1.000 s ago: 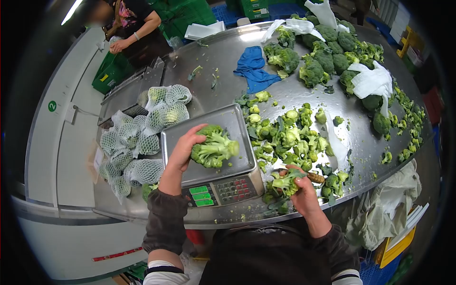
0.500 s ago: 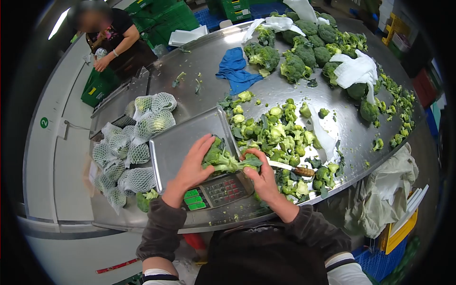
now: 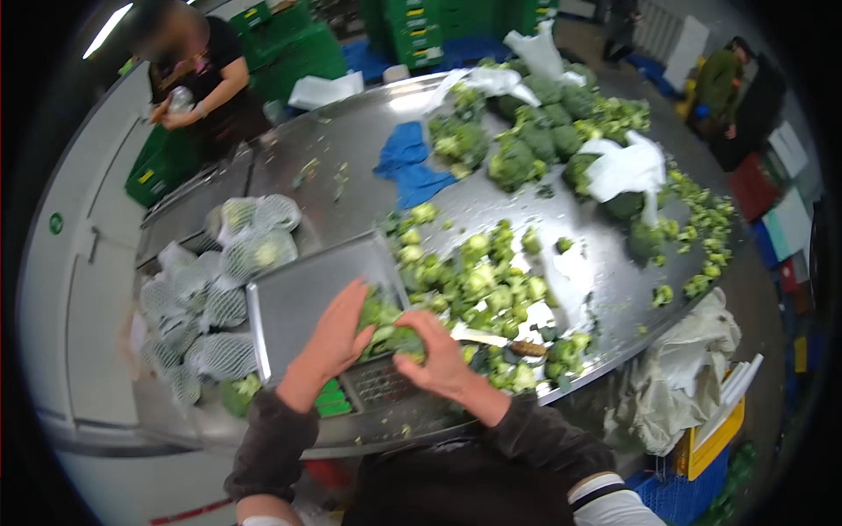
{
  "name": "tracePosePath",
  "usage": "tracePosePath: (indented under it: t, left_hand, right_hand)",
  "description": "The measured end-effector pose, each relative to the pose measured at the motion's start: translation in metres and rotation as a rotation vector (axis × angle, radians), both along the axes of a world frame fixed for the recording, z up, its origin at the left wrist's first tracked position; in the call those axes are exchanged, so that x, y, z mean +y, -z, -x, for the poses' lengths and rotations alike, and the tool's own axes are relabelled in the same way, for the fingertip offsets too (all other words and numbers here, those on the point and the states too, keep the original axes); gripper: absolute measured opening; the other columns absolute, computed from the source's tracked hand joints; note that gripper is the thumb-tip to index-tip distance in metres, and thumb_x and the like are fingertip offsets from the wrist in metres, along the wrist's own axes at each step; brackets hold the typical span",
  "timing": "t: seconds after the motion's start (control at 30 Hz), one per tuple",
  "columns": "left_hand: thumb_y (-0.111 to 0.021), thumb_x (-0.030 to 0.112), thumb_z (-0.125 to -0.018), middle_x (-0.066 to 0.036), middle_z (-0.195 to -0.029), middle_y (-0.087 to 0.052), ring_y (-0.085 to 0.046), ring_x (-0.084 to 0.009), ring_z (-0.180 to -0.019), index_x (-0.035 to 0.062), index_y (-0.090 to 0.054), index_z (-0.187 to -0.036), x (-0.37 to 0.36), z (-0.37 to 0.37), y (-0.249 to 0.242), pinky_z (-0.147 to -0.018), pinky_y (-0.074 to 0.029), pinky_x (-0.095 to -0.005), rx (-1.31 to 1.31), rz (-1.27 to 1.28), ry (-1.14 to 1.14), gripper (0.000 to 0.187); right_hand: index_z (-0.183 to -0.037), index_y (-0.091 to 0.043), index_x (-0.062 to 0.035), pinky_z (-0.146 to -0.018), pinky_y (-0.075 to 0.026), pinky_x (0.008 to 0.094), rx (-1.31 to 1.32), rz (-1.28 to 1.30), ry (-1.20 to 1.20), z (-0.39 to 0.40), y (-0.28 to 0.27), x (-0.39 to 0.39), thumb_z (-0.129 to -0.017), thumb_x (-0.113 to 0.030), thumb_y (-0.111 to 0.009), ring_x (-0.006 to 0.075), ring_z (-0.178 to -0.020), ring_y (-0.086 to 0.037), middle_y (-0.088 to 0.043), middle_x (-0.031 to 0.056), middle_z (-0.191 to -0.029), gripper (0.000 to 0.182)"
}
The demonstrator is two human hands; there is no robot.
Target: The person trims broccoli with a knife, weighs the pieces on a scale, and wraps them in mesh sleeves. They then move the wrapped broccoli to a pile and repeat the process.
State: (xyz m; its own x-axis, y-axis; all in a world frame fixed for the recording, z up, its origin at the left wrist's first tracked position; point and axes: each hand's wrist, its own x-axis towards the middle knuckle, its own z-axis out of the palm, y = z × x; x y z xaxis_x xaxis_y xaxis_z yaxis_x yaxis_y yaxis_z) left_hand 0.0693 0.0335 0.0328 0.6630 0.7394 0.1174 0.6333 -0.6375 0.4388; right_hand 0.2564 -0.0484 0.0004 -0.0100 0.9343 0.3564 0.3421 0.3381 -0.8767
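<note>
Hands (image 3: 437, 358) hold broccoli (image 3: 378, 317), long axis blurred.

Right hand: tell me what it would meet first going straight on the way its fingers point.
The broccoli between the hands comes first, seemingly touching the right hand; just beyond it lies the left hand. Blur and the single view leave depth unclear.

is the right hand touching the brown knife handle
Apart: the head view shows a clear gap between the right hand, curled around broccoli, and the brown knife handle.
</note>
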Motion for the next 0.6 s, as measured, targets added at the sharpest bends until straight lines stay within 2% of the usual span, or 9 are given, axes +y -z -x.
tracePosePath:
  t: [0.07,0.13,0.17,0.23,0.33,0.37,0.5,0.57,0.6]
  left_hand:
    - [-0.064,0.013,-0.075,-0.024,-0.137,-0.035,-0.036,-0.0386,-0.125,-0.0023,-0.036,-0.13,-0.005,-0.003,-0.002,-0.104,-0.03,-0.0419,-0.004,0.011,-0.015,0.063]
    - [-0.065,0.014,-0.073,-0.024,-0.138,-0.033,-0.033,-0.0404,-0.127,-0.0033,-0.034,-0.131,-0.007,-0.007,0.002,-0.105,-0.029,-0.0428,0.027,0.006,-0.026,0.068]
    - [-0.065,0.014,-0.073,-0.024,-0.138,-0.033,-0.033,-0.0404,-0.127,-0.0033,-0.034,-0.131,-0.007,-0.009,0.002,-0.105,-0.029,-0.0428,0.001,-0.006,0.008,0.068]
    - [-0.063,0.011,-0.071,-0.025,-0.14,-0.028,-0.027,-0.0424,-0.129,-0.0042,-0.03,-0.133,-0.008,-0.008,0.001,-0.107,-0.024,-0.0447,-0.004,0.021,-0.01,0.071]
    - [-0.06,0.008,-0.07,-0.026,-0.142,-0.023,-0.02,-0.0436,-0.132,-0.005,-0.025,-0.136,-0.007,-0.008,-0.002,-0.109,-0.018,-0.0461,0.01,0.066,0.073,0.076]
    - [-0.06,0.008,-0.07,-0.026,-0.142,-0.023,-0.02,-0.0436,-0.132,-0.005,-0.025,-0.136,-0.006,-0.007,-0.001,-0.109,-0.018,-0.0461,0.004,0.062,0.09,0.076]
    - [-0.056,0.006,-0.07,-0.026,-0.143,-0.019,-0.014,-0.0434,-0.134,-0.0056,-0.018,-0.138,-0.004,-0.008,-0.005,-0.111,-0.013,-0.0456,0.039,0.149,0.095,0.079]
    - [-0.055,0.004,-0.07,-0.026,-0.144,-0.018,-0.015,-0.0433,-0.134,-0.006,-0.016,-0.139,-0.002,-0.006,-0.002,-0.111,-0.013,-0.0458,0.047,0.145,0.084,0.079]
    - [-0.056,0.003,-0.071,-0.027,-0.144,-0.018,-0.015,-0.0436,-0.134,-0.0061,-0.015,-0.139,-0.003,-0.006,-0.003,-0.111,-0.013,-0.046,0.056,0.136,0.094,0.08]
  right_hand:
    - [-0.109,-0.054,-0.0059,-0.09,-0.041,0.0379,0.098,0.263,-0.007,0.002,0.009,0.004,-0.074,-0.031,-0.064,0.0329,-0.103,-0.054,-0.056,0.0158,-0.105,0.044]
    - [-0.113,-0.054,-0.0066,-0.09,-0.043,0.0377,-0.03,0.454,0.062,0.001,-0.004,0.012,-0.076,-0.036,-0.063,0.0328,-0.103,-0.056,-0.059,0.0174,-0.109,0.048]
    - [-0.117,-0.052,-0.0049,-0.091,-0.042,0.0385,-0.015,0.439,0.06,0.0,-0.008,0.015,-0.076,-0.037,-0.062,0.0344,-0.104,-0.056,-0.059,0.0192,-0.108,0.053]
    - [-0.128,-0.043,-0.0034,-0.091,-0.043,0.04,0.044,0.414,-0.01,0.0,-0.001,0.02,-0.075,-0.041,-0.061,0.0366,-0.107,-0.054,-0.055,0.0213,-0.117,0.067]
    - [-0.136,-0.025,0.0055,-0.097,-0.039,0.0411,-0.145,0.385,-0.053,0.003,-0.01,0.019,-0.076,-0.04,-0.059,0.0399,-0.116,-0.047,-0.042,0.0275,-0.129,0.082]
    - [-0.136,-0.024,0.0065,-0.097,-0.038,0.0419,-0.089,0.498,-0.147,0.004,-0.018,0.018,-0.076,-0.038,-0.058,0.0404,-0.117,-0.046,-0.041,0.0291,-0.13,0.082]
    - [-0.136,-0.025,0.0052,-0.094,-0.04,0.0436,-0.101,0.479,-0.088,0.019,-0.012,0.009,-0.075,-0.034,-0.059,0.0419,-0.113,-0.048,-0.042,0.0291,-0.128,0.079]
    - [-0.136,-0.026,0.0023,-0.092,-0.042,0.0442,0.0,0.4,-0.066,0.02,-0.011,0.006,-0.074,-0.032,-0.06,0.0422,-0.11,-0.049,-0.042,0.0282,-0.129,0.078]
    - [-0.137,-0.027,-0.0009,-0.097,-0.038,0.0405,0.053,0.39,-0.059,0.02,-0.005,0.006,-0.073,-0.028,-0.062,0.0397,-0.116,-0.046,-0.041,0.0263,-0.131,0.079]
